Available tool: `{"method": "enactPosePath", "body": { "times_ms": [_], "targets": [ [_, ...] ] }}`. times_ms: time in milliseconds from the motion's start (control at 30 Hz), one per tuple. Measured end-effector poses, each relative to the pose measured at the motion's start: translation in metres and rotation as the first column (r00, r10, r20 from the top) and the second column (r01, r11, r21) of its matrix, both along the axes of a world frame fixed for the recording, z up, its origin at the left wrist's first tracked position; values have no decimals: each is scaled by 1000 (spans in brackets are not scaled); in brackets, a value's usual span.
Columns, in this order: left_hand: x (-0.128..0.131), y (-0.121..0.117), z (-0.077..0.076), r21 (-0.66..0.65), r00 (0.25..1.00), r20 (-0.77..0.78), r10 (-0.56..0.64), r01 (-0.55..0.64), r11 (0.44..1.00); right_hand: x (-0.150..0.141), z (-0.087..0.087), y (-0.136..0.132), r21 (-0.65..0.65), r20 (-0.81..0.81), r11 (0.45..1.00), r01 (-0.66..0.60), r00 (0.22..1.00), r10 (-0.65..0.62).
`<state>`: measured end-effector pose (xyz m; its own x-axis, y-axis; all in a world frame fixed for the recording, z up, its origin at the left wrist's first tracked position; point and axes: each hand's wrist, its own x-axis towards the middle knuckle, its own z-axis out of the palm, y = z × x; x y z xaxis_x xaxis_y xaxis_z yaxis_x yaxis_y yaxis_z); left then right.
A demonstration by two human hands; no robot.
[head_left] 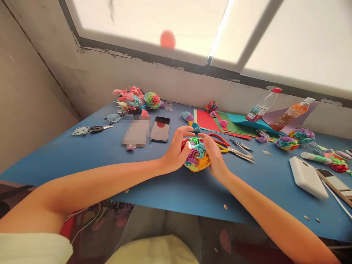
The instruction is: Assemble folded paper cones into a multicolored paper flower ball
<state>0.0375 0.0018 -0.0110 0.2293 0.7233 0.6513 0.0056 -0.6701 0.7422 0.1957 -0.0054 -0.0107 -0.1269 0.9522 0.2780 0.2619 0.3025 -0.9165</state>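
My left hand and right hand curve round opposite sides of the multicoloured paper ball, fingers clasped on it; I cup it from both flanks, I judge, so it stays steady without its curled folds being flattened. Whether its underside meets the blue table between my palms, I cannot tell. The scissors lie just past my right fingers, probably left there for easy reach, while the coloured sheets spread farther beyond my fingertips, overlapping, perhaps to save room.
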Motion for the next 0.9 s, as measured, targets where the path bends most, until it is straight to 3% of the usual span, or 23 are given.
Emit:
{"method": "enactPosePath", "body": {
  "times_ms": [167, 267, 367, 467, 500, 533, 567, 667, 700, 800, 900],
  "targets": [
    [-2, 4, 0, 22, 991, 45, 122, -123, 992, -9, 10, -11, -97, -72, 984, -151, 987, 144],
    [0, 5, 5, -186, 973, 59, 223, -209, 960, -9, 7, -10, 0, -41, 986, -164, 986, 164],
    [2, 1, 12, -537, 948, 153, 279, -158, 829, -6, 1, -7, 242, 29, 966, -96, 995, 91],
    [3, -6, 15, -762, 926, 213, 311, -42, 646, -6, -4, -8, 521, 163, 844, -127, 985, 48],
    [3, -7, 15, -788, 931, 219, 291, -7, 616, -6, -4, -8, 570, 206, 806, -156, 978, 43],
    [2, -8, 15, -785, 938, 229, 259, 21, 619, -7, -4, -9, 583, 233, 795, -171, 972, 38],
    [1, -8, 14, -753, 945, 245, 218, 44, 656, -8, -3, -10, 557, 241, 814, -165, 970, 31],
    [-3, -2, 11, -530, 959, 272, 78, 81, 844, -10, 0, -12, 314, 188, 946, -79, 982, 19],
    [-5, 0, 11, -460, 963, 266, 43, 87, 884, -10, 1, -12, 234, 172, 968, -84, 984, 43],
    [-11, 8, 12, -402, 969, 247, -13, 115, 908, -8, -1, -9, 155, 183, 971, -183, 971, 154],
    [-13, 12, 13, -441, 966, 255, -30, 145, 886, -5, -4, -3, 216, 251, 950, -227, 953, 170]
  ]
}}
